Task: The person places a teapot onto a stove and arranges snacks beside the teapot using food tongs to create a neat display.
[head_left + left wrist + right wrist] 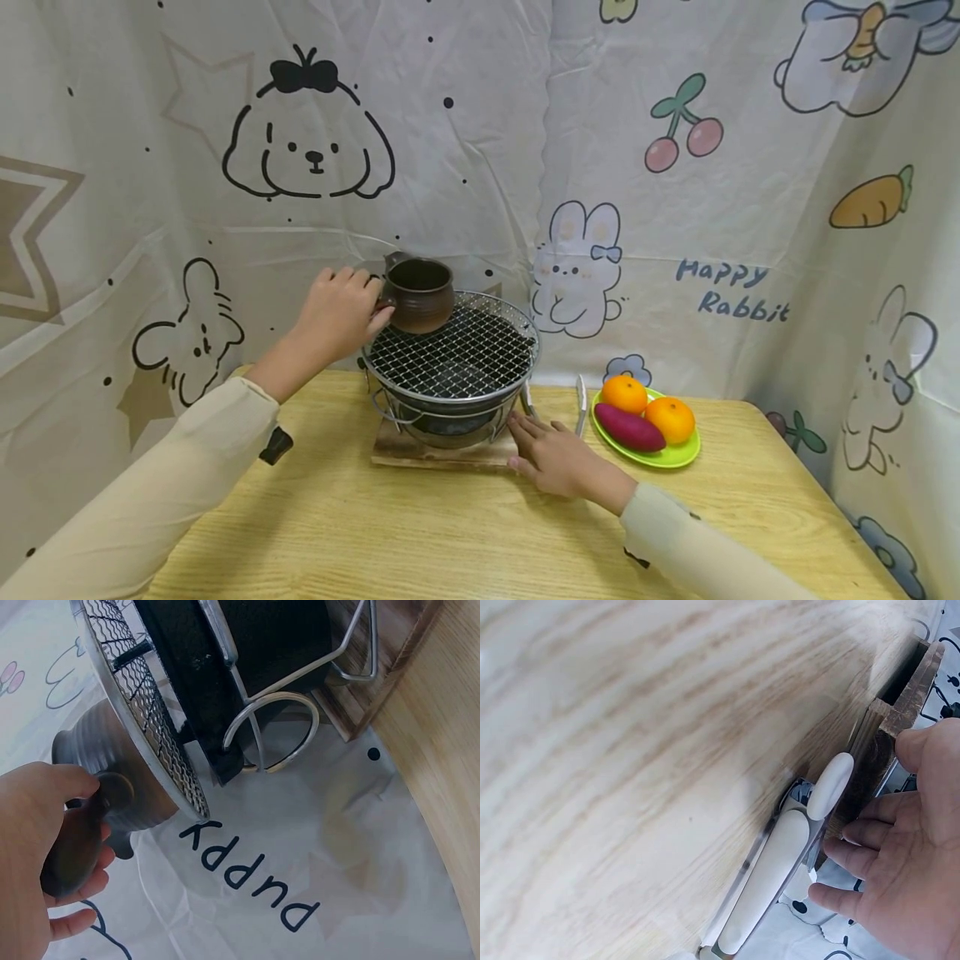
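Observation:
My left hand (337, 312) grips the side handle (71, 851) of a brown clay pot (422, 310), lidless and with a small spout. It is over the left rear of a round wire mesh (465, 358); whether its base touches the mesh, I cannot tell. Under the mesh is a black grill bowl (289, 649) in a wire stand with ring handles, on a wooden board (442, 457). My right hand (558, 462) lies with fingers extended at the board's right end, near white-handled tongs (769, 874). Nothing is held in it.
Right of the tongs, a green plate (686, 452) carries two oranges (670, 419) and a purple sweet potato (628, 427). A printed cloth (480, 167) hangs close behind and on both sides of the wooden table (420, 533).

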Demonstrator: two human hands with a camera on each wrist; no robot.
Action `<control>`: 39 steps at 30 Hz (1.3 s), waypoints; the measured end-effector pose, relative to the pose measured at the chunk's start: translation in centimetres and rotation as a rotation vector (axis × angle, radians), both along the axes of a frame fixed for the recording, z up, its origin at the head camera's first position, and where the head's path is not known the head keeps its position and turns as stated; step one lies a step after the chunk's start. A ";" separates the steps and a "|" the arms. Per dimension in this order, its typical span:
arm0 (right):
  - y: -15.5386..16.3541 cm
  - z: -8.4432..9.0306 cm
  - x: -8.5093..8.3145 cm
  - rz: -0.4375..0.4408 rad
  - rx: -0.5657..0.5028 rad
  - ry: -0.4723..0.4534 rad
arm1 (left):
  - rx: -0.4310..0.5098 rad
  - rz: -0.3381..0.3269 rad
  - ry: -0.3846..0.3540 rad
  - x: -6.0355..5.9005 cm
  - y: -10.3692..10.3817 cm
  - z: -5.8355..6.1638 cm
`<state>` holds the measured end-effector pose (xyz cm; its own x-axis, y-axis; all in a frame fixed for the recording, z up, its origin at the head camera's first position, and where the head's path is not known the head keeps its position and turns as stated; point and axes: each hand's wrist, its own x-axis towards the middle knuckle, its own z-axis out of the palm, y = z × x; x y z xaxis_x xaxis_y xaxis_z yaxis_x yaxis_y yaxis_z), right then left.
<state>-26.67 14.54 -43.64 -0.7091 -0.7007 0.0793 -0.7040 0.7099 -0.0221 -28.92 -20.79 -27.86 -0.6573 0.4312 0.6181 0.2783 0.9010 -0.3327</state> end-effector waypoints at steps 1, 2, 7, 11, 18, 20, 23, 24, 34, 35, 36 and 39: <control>0.0 0.0 0.0 0.000 0.000 0.001 | 0.001 -0.001 0.006 0.0 0.0 0.0; 0.0 0.0 0.0 0.002 -0.005 0.003 | 0.002 -0.002 0.013 0.1 0.1 0.0; 0.1 0.0 0.1 0.008 -0.014 0.006 | 0.015 0.006 0.006 0.2 0.2 0.2; 0.0 0.0 0.2 0.012 -0.012 0.007 | 0.043 0.017 -0.029 0.4 0.2 0.2; 0.0 -0.2 0.1 0.005 -0.001 0.016 | 0.103 0.013 -0.036 0.9 -0.3 0.2; 0.0 -0.2 0.0 0.001 0.005 0.018 | 0.125 -0.009 -0.018 1.0 -0.4 0.3; 0.0 -0.2 0.0 -0.001 0.013 0.020 | 0.159 -0.054 0.018 1.2 -0.6 0.4; 0.1 -0.2 0.0 0.002 0.011 0.022 | 0.169 -0.068 0.032 1.3 -0.6 0.5; 0.0 0.0 0.1 -0.008 0.026 0.016 | 0.206 -0.135 0.095 2.3 -0.3 0.9; 0.0 0.0 0.2 -0.008 0.027 0.019 | 0.211 -0.139 0.094 2.4 -0.2 1.0; 0.0 0.0 0.2 -0.009 0.029 0.021 | 0.218 -0.143 0.092 2.6 -0.2 1.0; -0.1 0.0 0.2 -0.004 0.030 0.034 | 0.249 -0.153 0.073 3.1 -0.3 1.0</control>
